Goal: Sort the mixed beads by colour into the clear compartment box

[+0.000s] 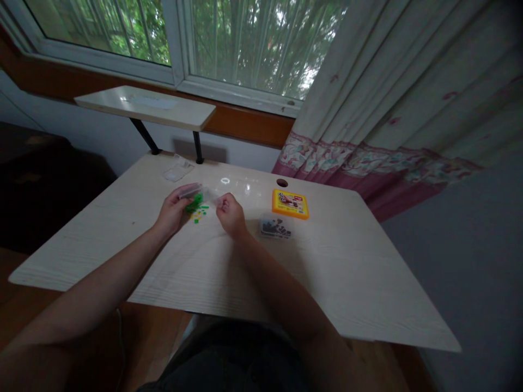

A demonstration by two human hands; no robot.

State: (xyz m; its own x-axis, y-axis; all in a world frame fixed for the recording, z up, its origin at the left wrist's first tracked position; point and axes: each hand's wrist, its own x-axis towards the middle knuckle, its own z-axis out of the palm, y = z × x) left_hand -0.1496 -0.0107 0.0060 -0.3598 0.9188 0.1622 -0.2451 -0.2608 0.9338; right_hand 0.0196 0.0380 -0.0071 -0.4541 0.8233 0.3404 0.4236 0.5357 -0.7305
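Observation:
My left hand [171,213] is closed around one side of a clear plastic bag [189,190], with its thumb near small green pieces [195,202]. Whether those pieces are inside the bag or against it I cannot tell. My right hand [231,214] pinches the bag's other, crumpled side, its fingers pressed together. Below the bag, several loose green and yellow bits [198,216] lie on the table. To the right of my right hand sits a clear plastic box [276,227] holding small dark pieces.
A yellow-orange box [290,203] with a picture lies behind the clear box. Another crumpled clear bag [178,168] rests at the back left of the pale table [347,283]. A raised shelf [143,106] on black legs stands there. A round hole [282,183] pierces the tabletop near the curtain [347,109].

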